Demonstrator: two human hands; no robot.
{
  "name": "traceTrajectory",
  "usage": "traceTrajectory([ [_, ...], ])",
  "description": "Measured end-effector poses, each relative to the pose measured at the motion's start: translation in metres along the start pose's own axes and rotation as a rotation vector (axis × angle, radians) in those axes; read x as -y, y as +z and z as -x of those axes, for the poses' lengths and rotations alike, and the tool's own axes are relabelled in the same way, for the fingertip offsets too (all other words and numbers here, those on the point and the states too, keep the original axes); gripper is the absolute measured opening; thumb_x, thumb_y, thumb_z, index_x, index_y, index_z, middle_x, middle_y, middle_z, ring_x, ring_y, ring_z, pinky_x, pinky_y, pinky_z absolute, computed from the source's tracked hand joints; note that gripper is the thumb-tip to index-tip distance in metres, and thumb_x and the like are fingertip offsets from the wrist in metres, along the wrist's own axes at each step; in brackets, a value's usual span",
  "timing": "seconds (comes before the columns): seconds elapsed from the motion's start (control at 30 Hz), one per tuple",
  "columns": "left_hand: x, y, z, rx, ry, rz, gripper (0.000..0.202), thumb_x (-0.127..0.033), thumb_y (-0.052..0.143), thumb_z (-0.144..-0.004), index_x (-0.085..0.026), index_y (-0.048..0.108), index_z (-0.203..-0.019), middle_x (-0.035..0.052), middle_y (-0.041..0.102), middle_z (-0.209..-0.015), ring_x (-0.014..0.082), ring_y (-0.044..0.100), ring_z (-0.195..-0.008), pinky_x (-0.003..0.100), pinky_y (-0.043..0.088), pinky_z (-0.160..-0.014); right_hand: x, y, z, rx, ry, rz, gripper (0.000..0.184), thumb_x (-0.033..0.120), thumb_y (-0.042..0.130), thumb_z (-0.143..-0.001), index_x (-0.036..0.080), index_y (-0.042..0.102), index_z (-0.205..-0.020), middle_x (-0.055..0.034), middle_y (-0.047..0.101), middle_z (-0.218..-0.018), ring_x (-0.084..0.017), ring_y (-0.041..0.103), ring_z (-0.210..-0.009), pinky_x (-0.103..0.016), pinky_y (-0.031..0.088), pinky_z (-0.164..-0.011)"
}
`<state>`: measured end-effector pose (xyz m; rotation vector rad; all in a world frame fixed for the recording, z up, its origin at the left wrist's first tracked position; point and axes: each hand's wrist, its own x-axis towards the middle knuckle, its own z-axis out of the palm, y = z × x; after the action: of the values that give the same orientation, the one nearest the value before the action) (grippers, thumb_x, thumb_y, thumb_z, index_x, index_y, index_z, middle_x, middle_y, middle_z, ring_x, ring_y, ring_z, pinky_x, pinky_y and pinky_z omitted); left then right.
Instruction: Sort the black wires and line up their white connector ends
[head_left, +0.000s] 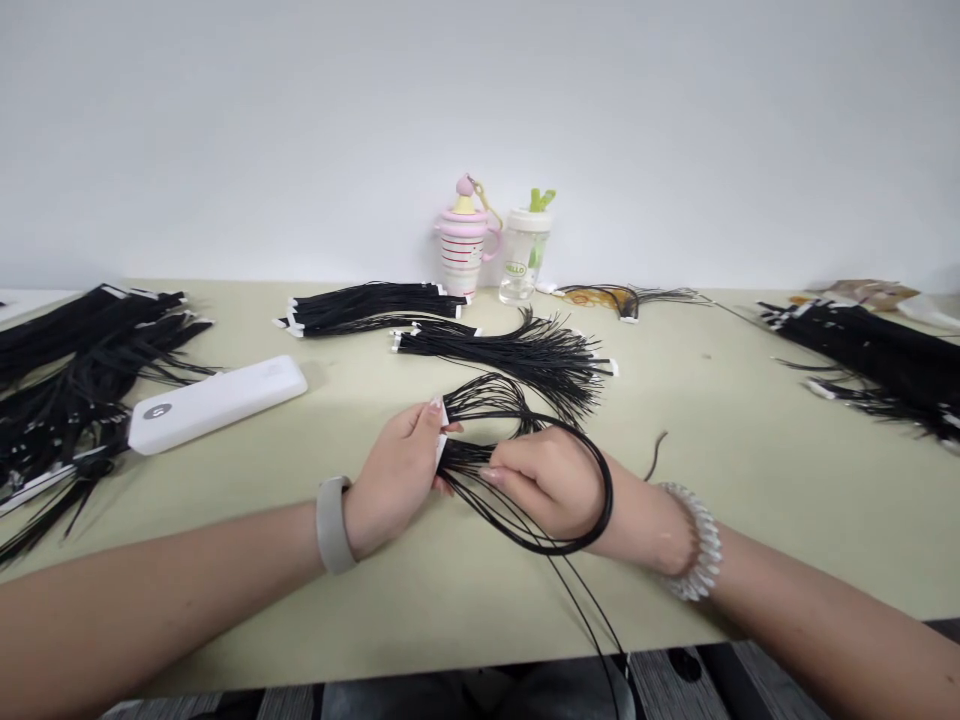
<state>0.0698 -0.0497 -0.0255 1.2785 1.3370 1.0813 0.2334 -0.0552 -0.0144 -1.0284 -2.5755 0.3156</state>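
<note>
Left hand (394, 480) pinches a white connector (444, 415) between thumb and fingers, holding it nearly upright at one end of a black wire bundle (487, 400). Right hand (547, 485) is curled shut on the bundle's strands just beside it, so the hands almost touch. The grip seems meant to keep the strands gathered and separated from the connector end (hard to tell exactly how many strands are held). A long wire loop (604, 490) wraps past the back of the right hand, and loose ends trail over the counter (675, 570) edge toward the floor. Left wrist has a gray band (331, 525), right wrist a white coil bracelet (694, 540); neither seems to catch the wires.

Just ahead, a second bundle (510, 355) fans out on the counter, close to the strands in hand, so it could snag them. A stray wire (656, 455) lies near the right hand. Farther back are a neat bundle (367, 307), a small tangle (626, 298), a pink cup (463, 245) and a clear bottle (523, 258), both against the wall. Left side has a big wire pile (75, 370) beside a white power bank (214, 403); right side has another pile (862, 350).
</note>
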Motion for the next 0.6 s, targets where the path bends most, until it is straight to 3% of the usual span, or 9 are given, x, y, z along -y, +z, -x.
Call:
traceTrajectory([
  [0.1, 0.0012, -0.0003, -0.0003, 0.021, -0.003, -0.013, 0.031, -0.045, 0.047, -0.08, -0.016, 0.051, -0.071, -0.0008, 0.057, -0.069, 0.0072, 0.043, -0.038, 0.022, 0.039, -0.035, 0.0013, -0.0021, 0.0018, 0.026, 0.05, 0.018, 0.028, 0.021, 0.042, -0.084, 0.015, 0.049, -0.058, 0.0044, 0.044, -0.049, -0.005, 0.03, -0.044, -0.019, 0.023, -0.046],
  [0.3, -0.0005, 0.0005, 0.0003, 0.001, -0.01, -0.014, 0.034, -0.047, 0.044, -0.081, -0.015, 0.051, -0.07, -0.0003, 0.057, -0.067, 0.0071, 0.041, -0.039, 0.021, 0.038, -0.035, 0.0009, 0.0017, 0.002, 0.062, 0.005, 0.065, 0.025, 0.022, 0.044, -0.083, 0.014, 0.055, -0.063, 0.0009, 0.054, -0.055, -0.006, 0.035, -0.048, -0.02, 0.026, -0.049],
  [0.47, 0.0008, 0.001, 0.0, 0.015, -0.015, -0.017, 0.031, -0.046, 0.047, -0.079, -0.016, 0.051, -0.072, 0.0014, 0.061, -0.076, 0.0066, 0.043, -0.039, 0.021, 0.039, -0.035, 0.0008, -0.0032, 0.0027, 0.031, 0.022, 0.103, 0.032, 0.027, 0.039, -0.087, 0.016, 0.048, -0.059, 0.0032, 0.043, -0.048, -0.006, 0.029, -0.044, -0.022, 0.023, -0.046],
  [0.6, 0.0, 0.001, 0.0008, 0.018, -0.003, -0.031, 0.03, -0.044, 0.047, -0.08, -0.016, 0.05, -0.071, 0.0003, 0.059, -0.073, 0.0063, 0.042, -0.038, 0.02, 0.038, -0.034, 0.0029, -0.004, 0.0039, 0.022, 0.021, 0.107, 0.032, 0.028, 0.038, -0.088, 0.017, 0.047, -0.059, 0.0037, 0.041, -0.047, -0.007, 0.027, -0.043, -0.022, 0.022, -0.044],
])
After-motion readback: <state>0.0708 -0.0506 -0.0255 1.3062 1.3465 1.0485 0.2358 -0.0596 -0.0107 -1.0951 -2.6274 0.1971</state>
